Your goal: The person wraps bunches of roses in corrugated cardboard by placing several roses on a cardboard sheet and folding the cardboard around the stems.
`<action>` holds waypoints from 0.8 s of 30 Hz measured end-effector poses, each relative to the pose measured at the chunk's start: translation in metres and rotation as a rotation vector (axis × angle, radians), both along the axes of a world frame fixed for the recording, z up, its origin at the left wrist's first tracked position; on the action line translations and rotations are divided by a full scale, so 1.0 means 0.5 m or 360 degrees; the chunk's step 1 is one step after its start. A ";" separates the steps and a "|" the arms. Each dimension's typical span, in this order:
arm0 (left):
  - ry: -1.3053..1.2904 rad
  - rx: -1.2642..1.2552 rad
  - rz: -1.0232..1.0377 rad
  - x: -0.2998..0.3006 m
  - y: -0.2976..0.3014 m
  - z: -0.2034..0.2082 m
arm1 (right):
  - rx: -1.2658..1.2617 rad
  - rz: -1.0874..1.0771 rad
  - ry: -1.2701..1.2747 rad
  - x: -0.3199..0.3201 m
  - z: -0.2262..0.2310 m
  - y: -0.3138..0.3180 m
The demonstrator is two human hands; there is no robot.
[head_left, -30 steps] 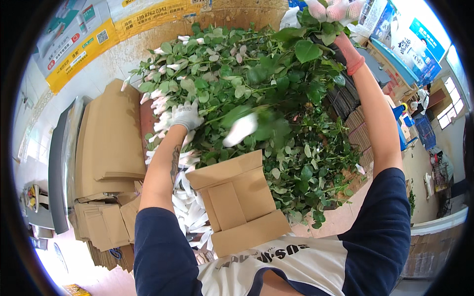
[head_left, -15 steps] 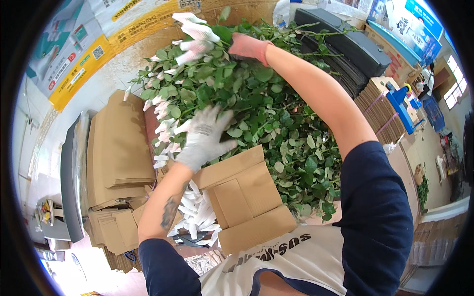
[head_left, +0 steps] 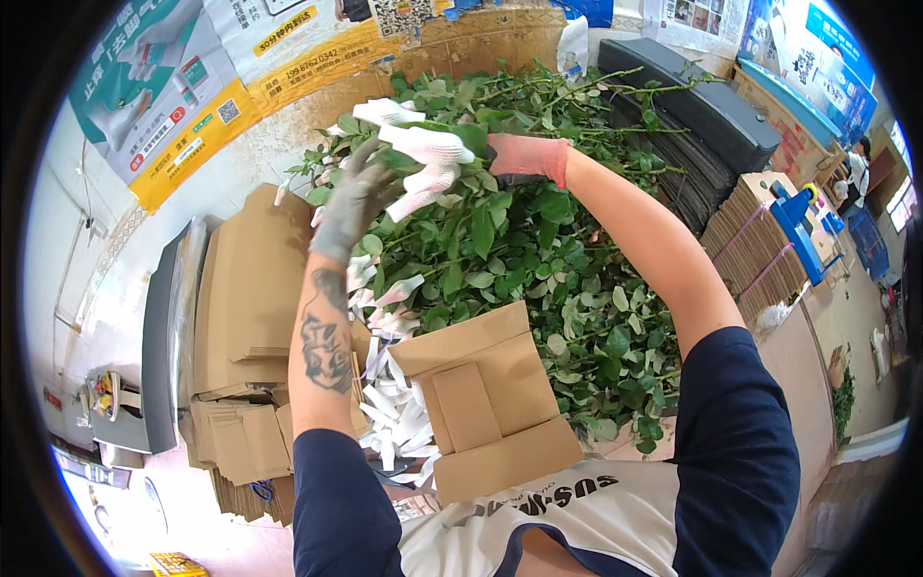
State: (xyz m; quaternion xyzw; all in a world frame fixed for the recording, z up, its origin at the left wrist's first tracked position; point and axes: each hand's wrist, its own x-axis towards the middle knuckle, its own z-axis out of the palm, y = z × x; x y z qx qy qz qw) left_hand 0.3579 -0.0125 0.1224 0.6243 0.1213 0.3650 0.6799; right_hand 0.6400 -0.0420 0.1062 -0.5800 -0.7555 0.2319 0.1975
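My right hand (head_left: 527, 161), in a red and dark glove, is closed round the stems of a small bunch of roses (head_left: 428, 149) whose heads wear white mesh sleeves. The heads point left, above a large heap of leafy stems (head_left: 510, 231). Just left of those heads, my left hand (head_left: 351, 207) in a grey glove is raised with its fingers stretched out and nothing visible in them. More sleeved roses (head_left: 396, 290) lie along the left edge of the heap, below my left hand. Most stems are buried among the leaves.
A folded-open cardboard piece (head_left: 471, 399) lies in front of me, beside a pile of loose white sleeves (head_left: 399, 413). Flat cardboard stacks (head_left: 252, 288) stand at the left. Dark stacked sheets (head_left: 673, 115) and a cardboard bundle with a blue tape dispenser (head_left: 796, 226) are at the right.
My left hand has moved up and left, from the lower flowers to beside the held heads. My right hand still grips the bunch; the whole view has shifted slightly.
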 end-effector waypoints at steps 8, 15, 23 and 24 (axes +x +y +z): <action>0.0225 0.0297 -0.0051 0.146 0.045 0.027 | 0.0262 0.0097 -0.0062 -0.008 0.019 -0.064; -0.0200 -0.0270 0.0381 0.151 0.095 0.077 | -0.0013 -0.0069 -0.0207 -0.084 0.034 -0.238; 0.0179 -0.1105 0.0883 0.004 0.097 -0.170 | 0.1339 -0.0079 0.0505 0.210 0.083 -0.378; 0.0163 -0.1024 0.0906 -0.013 0.101 -0.196 | 0.1480 -0.0247 0.0439 0.271 0.085 -0.381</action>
